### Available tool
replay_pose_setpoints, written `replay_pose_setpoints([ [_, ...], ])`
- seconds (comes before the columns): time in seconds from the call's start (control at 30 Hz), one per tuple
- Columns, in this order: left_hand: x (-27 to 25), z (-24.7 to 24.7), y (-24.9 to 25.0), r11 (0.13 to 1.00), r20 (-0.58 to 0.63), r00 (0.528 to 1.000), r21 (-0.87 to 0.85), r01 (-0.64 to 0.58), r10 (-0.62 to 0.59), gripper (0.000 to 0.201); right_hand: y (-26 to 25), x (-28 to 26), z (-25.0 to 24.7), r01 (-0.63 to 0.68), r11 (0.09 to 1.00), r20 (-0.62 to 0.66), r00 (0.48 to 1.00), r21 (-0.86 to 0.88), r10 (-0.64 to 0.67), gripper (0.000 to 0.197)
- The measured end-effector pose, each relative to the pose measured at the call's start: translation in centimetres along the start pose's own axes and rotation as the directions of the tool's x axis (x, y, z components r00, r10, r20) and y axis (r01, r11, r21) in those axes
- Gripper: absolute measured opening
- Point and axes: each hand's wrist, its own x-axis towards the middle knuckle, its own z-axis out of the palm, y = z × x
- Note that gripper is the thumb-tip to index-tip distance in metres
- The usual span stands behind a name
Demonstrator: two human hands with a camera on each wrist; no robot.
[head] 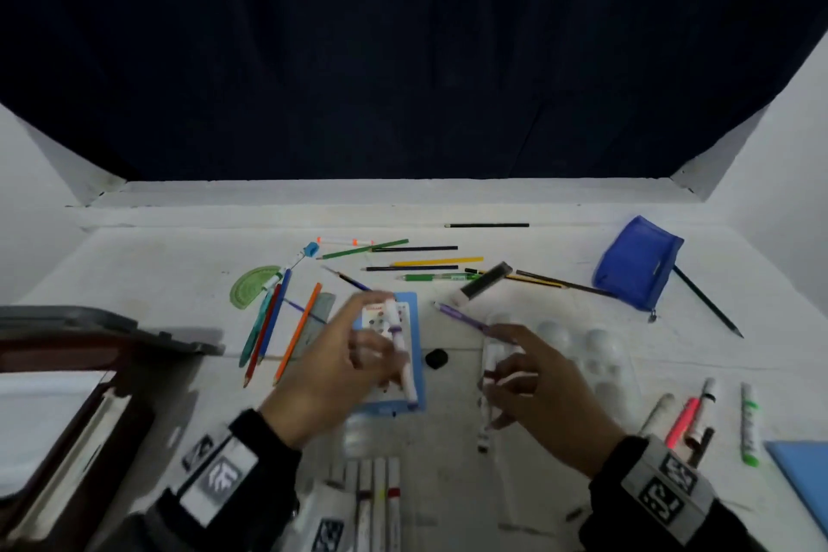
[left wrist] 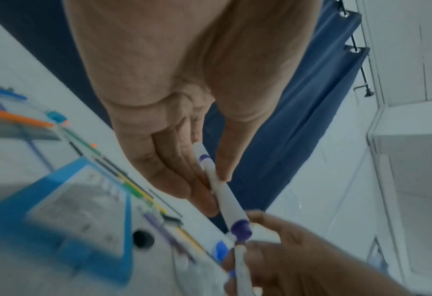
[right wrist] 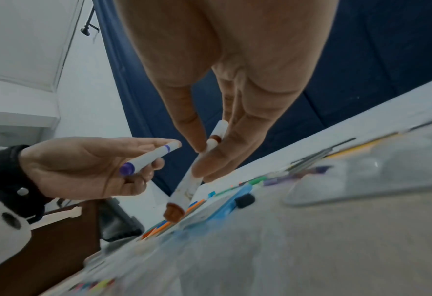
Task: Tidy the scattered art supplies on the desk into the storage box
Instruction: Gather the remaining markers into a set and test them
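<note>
Step in hand, by judgement: gathering markers, one per hand, ahead of transfer to the storage box (head: 58,376), open at the left edge of the bench (head: 560,484).

Purple-capped marker (left wrist: 223,195): white barrel, pinched between thumb and fingers of the left hand (head: 331,365), lifted clear above the blue-framed card (head: 414,314).

Brown-capped marker (right wrist: 184,192): white barrel, stained, cap end lowest, pinched between thumb and fingers of the right hand (head: 533,390), tilted, cap just above the bench.

Hands: both closed lightly round their markers, close together but apart.

Next move, by judgement: carrying both markers leftward to the box and laying them inside; calls for a firm pinch, since the smooth barrels can roll or slip.

Still loose on the bench:
- coloured pencils (head: 286,327), fanned left of the card
- green protractor (head: 251,289)
- blue pouch (head: 636,267), far right
- row of markers (head: 378,489) at the near edge
- more markers (head: 699,417) at right
- small black object (head: 436,358)
</note>
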Motion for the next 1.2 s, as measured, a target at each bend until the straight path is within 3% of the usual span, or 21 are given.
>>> replay_pose_setpoints([
  [0.2,-6.0,2.8,-3.6,0.968,0.223,0.971,0.248,0.032,-0.089,0.054,1.3,-4.1,3.4,-0.122,0.992,0.112,0.986,0.017,0.119,0.036],
  [0.43,-6.5,3.5,-5.5,0.887,0.241,0.967,0.461,-0.040,-0.082,0.054,1.9,-4.7,4.9,-0.161,0.982,0.193,0.965,-0.101,0.178,0.038],
  [0.57,-6.1,3.5,-5.5,0.773,0.282,0.956,0.624,-0.120,-0.080,0.059,1.8,-4.5,5.3,-0.181,0.959,0.259,0.937,-0.220,0.236,0.046],
  [0.67,-5.7,3.5,-5.6,0.675,0.329,0.937,0.718,-0.169,-0.115,0.068,1.6,-4.5,5.4,-0.139,0.933,0.267,0.935,-0.332,0.234,0.053],
  [0.83,-5.8,4.1,-5.5,0.604,0.361,0.912,0.777,-0.178,-0.194,0.070,1.1,-4.6,5.5,-0.023,0.853,0.315,0.924,-0.521,0.217,0.074],
  [0.97,-5.6,4.5,-5.7,0.547,0.318,0.931,0.818,-0.175,-0.178,0.071,0.6,-4.8,6.1,0.126,0.740,0.309,0.944,-0.660,0.115,0.063],
  [1.03,-5.5,4.9,-5.8,0.505,0.304,0.924,0.850,-0.152,-0.233,0.072,0.4,-4.9,6.4,0.145,0.707,0.311,0.944,-0.692,0.111,0.057],
  [1.2,-5.7,4.8,-5.2,0.525,0.337,0.915,0.832,-0.180,-0.220,0.074,0.2,-4.9,6.6,0.159,0.653,0.294,0.950,-0.741,0.102,0.052],
])
